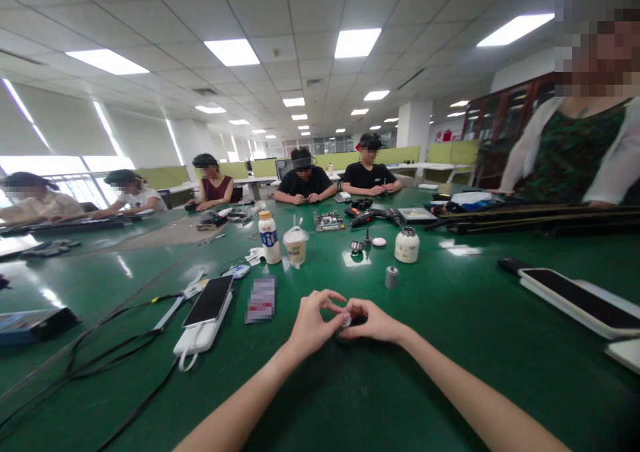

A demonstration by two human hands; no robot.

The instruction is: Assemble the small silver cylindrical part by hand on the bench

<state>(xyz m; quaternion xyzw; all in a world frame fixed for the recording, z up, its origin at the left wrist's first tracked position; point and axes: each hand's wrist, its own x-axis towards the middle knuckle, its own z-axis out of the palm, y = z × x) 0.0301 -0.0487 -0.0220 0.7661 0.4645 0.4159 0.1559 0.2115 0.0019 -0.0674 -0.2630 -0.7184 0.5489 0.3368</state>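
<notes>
My left hand [316, 319] and my right hand [371, 321] meet over the green table [320, 392], thumbs and fingers curled toward each other. Between the fingertips is a small whitish part [347, 319], mostly covered, so its kind is unclear. Something dark shows just under my right thumb. Beyond my right hand stands a grey cylinder [391, 277]. Farther back are a white round jar [407, 245] with a face drawn on it, a black ring-like cap [357, 247], a dark pointed part [367, 237] and a white disc [379, 242].
A bottle [270, 239] and a lidded cup [295, 245] stand ahead. Left lie a packet [261, 299], a phone [209, 301] on a white power bank, and cables. A circuit board [329, 221] and power drill [363, 218] lie farther off. Several people sit around; one stands right.
</notes>
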